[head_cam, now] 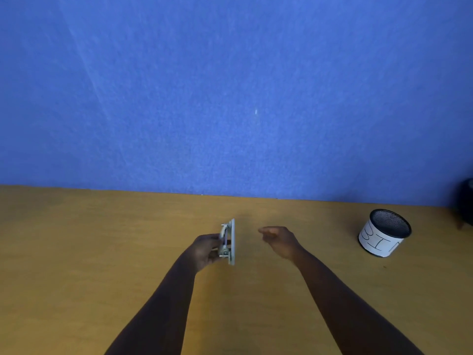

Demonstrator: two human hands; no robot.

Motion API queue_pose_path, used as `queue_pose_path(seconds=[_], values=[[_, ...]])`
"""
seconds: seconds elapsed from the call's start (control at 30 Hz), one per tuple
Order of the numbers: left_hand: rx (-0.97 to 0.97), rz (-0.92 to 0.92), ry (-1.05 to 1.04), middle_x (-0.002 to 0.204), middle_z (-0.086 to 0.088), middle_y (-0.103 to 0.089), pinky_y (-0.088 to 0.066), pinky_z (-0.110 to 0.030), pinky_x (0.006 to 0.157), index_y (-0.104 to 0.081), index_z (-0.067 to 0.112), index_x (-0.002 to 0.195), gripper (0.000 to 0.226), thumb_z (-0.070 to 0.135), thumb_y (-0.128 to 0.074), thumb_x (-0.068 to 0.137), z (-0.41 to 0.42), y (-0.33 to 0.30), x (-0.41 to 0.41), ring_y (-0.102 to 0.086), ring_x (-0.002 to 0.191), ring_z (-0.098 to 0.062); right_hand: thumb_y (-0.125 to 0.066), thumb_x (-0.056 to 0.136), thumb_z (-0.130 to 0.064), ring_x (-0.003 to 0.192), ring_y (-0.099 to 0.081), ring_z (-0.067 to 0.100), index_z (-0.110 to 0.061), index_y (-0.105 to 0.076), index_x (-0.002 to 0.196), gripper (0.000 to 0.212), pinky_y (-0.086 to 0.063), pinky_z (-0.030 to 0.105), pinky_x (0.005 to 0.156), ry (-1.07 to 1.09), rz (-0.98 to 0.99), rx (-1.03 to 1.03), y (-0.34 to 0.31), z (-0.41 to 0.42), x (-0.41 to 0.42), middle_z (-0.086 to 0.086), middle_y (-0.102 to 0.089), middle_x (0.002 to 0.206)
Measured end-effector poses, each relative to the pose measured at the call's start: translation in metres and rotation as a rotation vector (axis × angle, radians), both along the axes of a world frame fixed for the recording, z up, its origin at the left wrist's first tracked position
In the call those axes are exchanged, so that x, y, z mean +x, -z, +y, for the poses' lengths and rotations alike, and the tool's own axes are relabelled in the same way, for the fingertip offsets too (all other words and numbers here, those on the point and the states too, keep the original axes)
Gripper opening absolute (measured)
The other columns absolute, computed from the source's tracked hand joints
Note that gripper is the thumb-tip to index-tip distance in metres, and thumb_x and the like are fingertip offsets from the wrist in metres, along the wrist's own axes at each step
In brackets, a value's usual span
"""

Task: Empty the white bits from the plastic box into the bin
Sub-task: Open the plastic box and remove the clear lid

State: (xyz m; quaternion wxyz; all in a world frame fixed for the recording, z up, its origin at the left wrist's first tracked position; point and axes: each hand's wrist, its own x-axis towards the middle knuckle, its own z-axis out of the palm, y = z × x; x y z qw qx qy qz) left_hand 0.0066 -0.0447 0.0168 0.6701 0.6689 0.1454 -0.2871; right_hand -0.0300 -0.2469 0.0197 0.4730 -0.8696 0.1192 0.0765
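Note:
My left hand (206, 249) grips a small clear plastic box (228, 242), turned on its edge above the wooden table (102, 239). White and metallic bits show through its side. My right hand (279, 240) hovers a short way to the right of the box, fingers loosely curled and apart, holding nothing. The bin (384, 233) is a round black mesh cup wrapped in white paper with "BIN" written on it. It stands upright at the far right of the table, well away from both hands.
A blue felt partition (230, 98) rises along the table's back edge. A dark rounded object (464, 203) sits at the right edge of view, behind the bin.

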Motion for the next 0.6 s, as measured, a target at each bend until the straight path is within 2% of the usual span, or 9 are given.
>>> queue_pose_path(seconds=[0.1, 0.17, 0.3, 0.37, 0.47, 0.53, 0.6], values=[[-0.170, 0.019, 0.060, 0.054, 0.002, -0.067, -0.050, -0.015, 0.042, -0.062, 0.005, 0.098, 0.015, 0.005, -0.048, 0.094, -0.017, -0.005, -0.001, -0.062, 0.041, -0.007, -0.048, 0.095, -0.017, 0.120, -0.054, 0.028, -0.009, -0.054, 0.125, 0.032, -0.045, 0.039, 0.098, 0.077, 0.073, 0.350, -0.012, 0.002, 0.003, 0.016, -0.057, 0.131], [-0.238, 0.015, 0.098, 0.050, 0.005, -0.067, -0.048, -0.015, 0.042, -0.064, 0.010, 0.086, 0.021, 0.005, -0.045, 0.095, -0.025, -0.008, -0.001, -0.061, 0.043, -0.007, -0.045, 0.097, -0.015, 0.119, -0.055, 0.031, -0.006, -0.052, 0.127, 0.032, -0.049, 0.036, 0.086, 0.064, 0.097, 0.466, -0.018, 0.003, 0.005, 0.016, -0.058, 0.127], [-0.295, -0.007, 0.149, 0.050, 0.006, -0.062, -0.046, -0.018, 0.046, -0.062, 0.011, 0.081, 0.024, 0.008, -0.043, 0.095, -0.043, -0.015, -0.001, -0.059, 0.044, -0.006, -0.049, 0.094, -0.009, 0.081, -0.065, 0.020, 0.002, -0.057, 0.119, 0.028, -0.054, 0.023, 0.063, 0.105, 0.031, 0.616, -0.031, -0.001, 0.007, 0.008, -0.066, 0.095], [-0.315, -0.007, 0.158, 0.060, 0.001, -0.059, -0.045, -0.020, 0.049, -0.062, 0.009, 0.082, 0.023, 0.009, -0.042, 0.095, -0.050, -0.018, -0.001, -0.057, 0.051, -0.011, -0.054, 0.091, -0.008, 0.072, -0.065, 0.014, 0.002, -0.060, 0.115, 0.026, -0.056, 0.021, 0.055, 0.166, -0.025, 0.654, -0.036, -0.006, 0.009, 0.008, -0.067, 0.093], [-0.371, 0.027, 0.170, 0.082, -0.008, -0.049, -0.043, -0.027, 0.063, -0.061, 0.005, 0.090, 0.018, 0.013, -0.045, 0.094, -0.060, -0.020, -0.001, -0.049, 0.070, -0.018, -0.060, 0.087, -0.005, 0.068, -0.066, 0.014, 0.002, -0.063, 0.110, 0.024, -0.058, 0.020, 0.049, 0.201, -0.076, 0.667, -0.043, -0.017, 0.010, 0.010, -0.067, 0.092], [-0.438, 0.075, 0.166, 0.095, -0.013, -0.055, -0.045, -0.035, 0.081, -0.061, 0.002, 0.099, 0.020, 0.013, -0.045, 0.094, -0.066, -0.020, 0.000, -0.054, 0.084, -0.024, -0.063, 0.085, -0.005, 0.067, -0.066, 0.016, 0.002, -0.064, 0.107, 0.024, -0.059, 0.022, 0.050, 0.212, -0.076, 0.642, -0.046, -0.023, 0.011, 0.008, -0.068, 0.085], [-0.513, 0.126, 0.150, 0.098, -0.016, -0.066, -0.041, -0.044, 0.098, -0.062, 0.001, 0.103, 0.026, 0.015, -0.042, 0.095, -0.073, -0.019, 0.001, -0.059, 0.095, -0.029, -0.066, 0.083, -0.005, 0.066, -0.065, 0.018, 0.003, -0.065, 0.105, 0.024, -0.059, 0.023, 0.052, 0.228, -0.072, 0.619, -0.048, -0.028, 0.014, 0.007, -0.068, 0.079]])
